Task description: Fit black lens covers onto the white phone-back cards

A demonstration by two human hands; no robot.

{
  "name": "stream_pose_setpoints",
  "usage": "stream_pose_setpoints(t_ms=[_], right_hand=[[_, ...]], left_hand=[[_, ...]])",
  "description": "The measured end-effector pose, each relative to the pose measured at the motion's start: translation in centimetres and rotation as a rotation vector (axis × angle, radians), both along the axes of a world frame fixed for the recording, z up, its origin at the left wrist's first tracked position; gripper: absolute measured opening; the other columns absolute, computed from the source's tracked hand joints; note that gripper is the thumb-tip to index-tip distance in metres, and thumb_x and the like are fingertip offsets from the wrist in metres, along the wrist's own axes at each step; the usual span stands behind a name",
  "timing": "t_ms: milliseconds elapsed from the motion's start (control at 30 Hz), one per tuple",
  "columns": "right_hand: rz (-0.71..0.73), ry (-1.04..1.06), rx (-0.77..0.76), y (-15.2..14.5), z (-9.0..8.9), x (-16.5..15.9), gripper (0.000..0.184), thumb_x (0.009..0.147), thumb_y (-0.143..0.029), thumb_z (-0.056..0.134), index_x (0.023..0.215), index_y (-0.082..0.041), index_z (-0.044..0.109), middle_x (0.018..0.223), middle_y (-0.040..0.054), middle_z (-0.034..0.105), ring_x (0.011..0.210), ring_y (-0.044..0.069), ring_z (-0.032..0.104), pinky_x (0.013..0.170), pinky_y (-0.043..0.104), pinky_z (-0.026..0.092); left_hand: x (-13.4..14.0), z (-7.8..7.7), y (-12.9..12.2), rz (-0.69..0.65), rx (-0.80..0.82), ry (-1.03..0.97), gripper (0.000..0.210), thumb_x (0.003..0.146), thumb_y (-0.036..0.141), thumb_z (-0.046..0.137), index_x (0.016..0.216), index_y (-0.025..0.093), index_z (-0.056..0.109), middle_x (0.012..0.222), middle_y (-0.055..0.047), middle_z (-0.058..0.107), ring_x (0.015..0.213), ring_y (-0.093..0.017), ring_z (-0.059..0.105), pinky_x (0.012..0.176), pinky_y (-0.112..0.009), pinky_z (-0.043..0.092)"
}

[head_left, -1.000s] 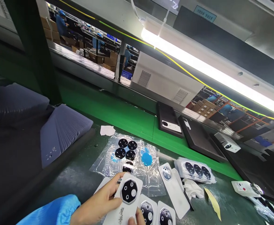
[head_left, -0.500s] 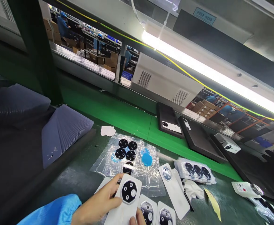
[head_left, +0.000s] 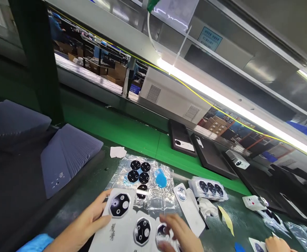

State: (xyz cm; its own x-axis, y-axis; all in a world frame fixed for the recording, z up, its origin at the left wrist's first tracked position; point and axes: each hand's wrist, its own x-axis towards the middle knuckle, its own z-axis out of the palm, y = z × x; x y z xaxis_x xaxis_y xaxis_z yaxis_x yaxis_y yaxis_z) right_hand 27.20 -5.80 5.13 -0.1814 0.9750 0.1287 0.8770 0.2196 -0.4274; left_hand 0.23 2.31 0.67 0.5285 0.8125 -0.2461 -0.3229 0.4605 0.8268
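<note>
My left hand (head_left: pixel 95 217) grips a white phone back cover (head_left: pixel 111 229) by its left edge, thumb on its face. A black octagonal camera plate (head_left: pixel 119 205) sits at the cover's top. To the right, my right hand (head_left: pixel 181 231), slightly blurred, hovers with fingers apart over other white covers; I see nothing between its fingers. Beside the held cover lies a second white cover (head_left: pixel 142 229) with a black camera plate. Ahead, a clear plastic sheet (head_left: pixel 155 203) bears several loose black camera plates (head_left: pixel 133 176) and a round blue film (head_left: pixel 161 178).
Fanned blue-grey covers (head_left: pixel 69 150) stand at left. Right of the sheet lie a white cover (head_left: pixel 190 213), a wrapped pack of plates (head_left: pixel 208 189), a crumpled white cloth (head_left: pixel 207 207) and a yellow strip (head_left: pixel 226 220). Black trays (head_left: pixel 213 155) line the back. Another person's hand (head_left: pixel 278 244) is at bottom right.
My left hand has shifted left with the white cover. My right hand has left that cover's lower edge and moved right, over the other covers. Another person's hand now shows at bottom right.
</note>
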Motion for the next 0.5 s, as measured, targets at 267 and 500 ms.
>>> stream_pose_setpoints(t_ms=[267,500], right_hand=[[-0.036,-0.239,-0.316,11.4,1.9,-5.6,0.039,0.068,-0.015,0.079,0.103,-0.022,0.062,0.109,0.0068,0.057,0.1,0.024,0.058,0.084,0.038,0.051],[-0.044,-0.281,-0.366,13.3,0.4,-6.4,0.055,0.051,-0.016,0.089,0.096,-0.023,0.058,0.111,0.0052,0.056,0.103,0.025,0.056,0.085,0.038,0.048]], left_hand=[[-1.7,-2.3,-0.1,0.193,0.051,0.028,0.087,0.061,0.063,0.076,0.13,0.024,0.04,0.099,-0.005,0.073,0.094,-0.031,0.067,0.073,-0.032,0.051],[-1.8,-1.9,-0.1,0.217,0.011,-0.026,0.105,0.055,0.069,0.076,0.138,0.025,0.029,0.1,-0.005,0.073,0.091,-0.031,0.068,0.072,-0.033,0.052]])
